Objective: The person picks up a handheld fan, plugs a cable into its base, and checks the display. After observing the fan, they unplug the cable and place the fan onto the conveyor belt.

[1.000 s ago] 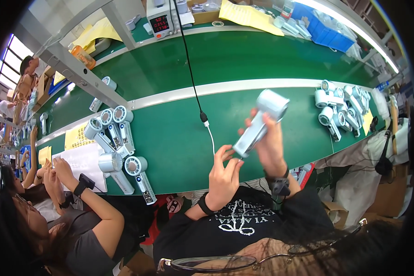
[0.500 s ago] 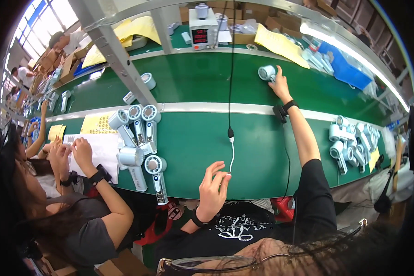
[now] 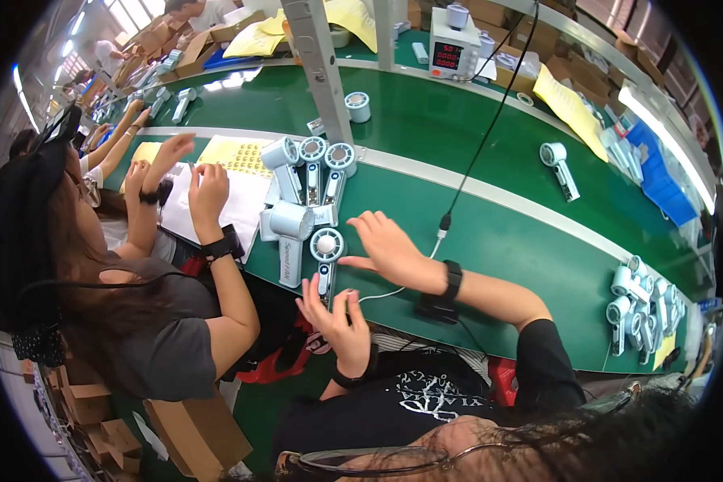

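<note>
A pale blue handheld fan with a round, slatted head and a straight handle (image 3: 327, 243) lies on the near green tabletop (image 3: 506, 297), close to the table edge, with its head away from the person and its handle toward the person. The right hand (image 3: 394, 253) is just beside this fan's head, its fingers stretched and the thumb wide apart from them, with nothing in its grasp; I cannot tell whether the thumb touches the fan. The left hand (image 3: 341, 329) is near the lower handle, palm up. Its thumb and forefinger are narrow, pinching the end of a thin white cable (image 3: 381, 296), while the other fingers are spread.

The white cable joins a black cable (image 3: 490, 128), which hangs from above. Just beyond the fan there is a cluster of similar pale blue fans (image 3: 292, 221), some overlapping. To the left of this cluster, a co-worker's hands (image 3: 209, 193) are raised over a white paper sheet (image 3: 245, 201).

At the right end of the tabletop lies a heap of pale blue fans (image 3: 639, 313). Behind a pale metal rail (image 3: 490, 194), one single fan (image 3: 561, 170) lies on the far green surface (image 3: 458, 128), near a blue plastic bin (image 3: 665, 181).
</note>
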`<state>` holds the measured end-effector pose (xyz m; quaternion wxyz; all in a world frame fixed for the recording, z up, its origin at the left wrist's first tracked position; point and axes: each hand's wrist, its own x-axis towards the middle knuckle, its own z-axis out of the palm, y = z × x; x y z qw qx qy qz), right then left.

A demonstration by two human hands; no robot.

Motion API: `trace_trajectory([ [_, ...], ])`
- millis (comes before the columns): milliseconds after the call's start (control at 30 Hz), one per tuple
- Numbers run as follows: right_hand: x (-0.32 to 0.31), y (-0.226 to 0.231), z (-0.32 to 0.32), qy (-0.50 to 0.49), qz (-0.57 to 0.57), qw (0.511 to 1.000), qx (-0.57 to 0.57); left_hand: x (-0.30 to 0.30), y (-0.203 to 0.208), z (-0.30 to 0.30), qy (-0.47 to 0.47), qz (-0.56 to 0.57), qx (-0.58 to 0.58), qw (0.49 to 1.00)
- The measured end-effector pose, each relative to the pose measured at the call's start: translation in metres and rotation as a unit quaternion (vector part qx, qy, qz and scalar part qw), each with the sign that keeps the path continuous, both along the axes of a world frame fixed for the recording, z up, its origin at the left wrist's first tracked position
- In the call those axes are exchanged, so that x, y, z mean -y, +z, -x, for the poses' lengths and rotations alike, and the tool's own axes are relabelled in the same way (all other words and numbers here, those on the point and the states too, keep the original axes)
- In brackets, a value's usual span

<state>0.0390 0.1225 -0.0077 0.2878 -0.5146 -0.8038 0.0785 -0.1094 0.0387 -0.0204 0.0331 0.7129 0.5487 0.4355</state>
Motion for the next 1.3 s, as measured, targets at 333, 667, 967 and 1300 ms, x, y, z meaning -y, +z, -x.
trace_trajectory([
  [333,0.023,-0.021,0.008,0.004,0.227,0.881,-0.416,0.005,-0.036,0.007,-0.069,0.087,0.163,0.98],
  [667,0.117,0.037,-0.103,-0.166,0.022,0.741,-0.65,0.015,0.035,-0.069,-0.314,0.069,0.266,0.909],
  [967,0.167,0.021,-0.121,-0.238,-0.059,0.645,-0.724,0.016,0.047,-0.109,-0.423,0.127,0.195,0.876],
  [1300,0.177,0.026,-0.132,-0.206,-0.175,0.753,-0.6,-0.001,0.04,-0.108,-0.505,0.165,0.097,0.841],
])
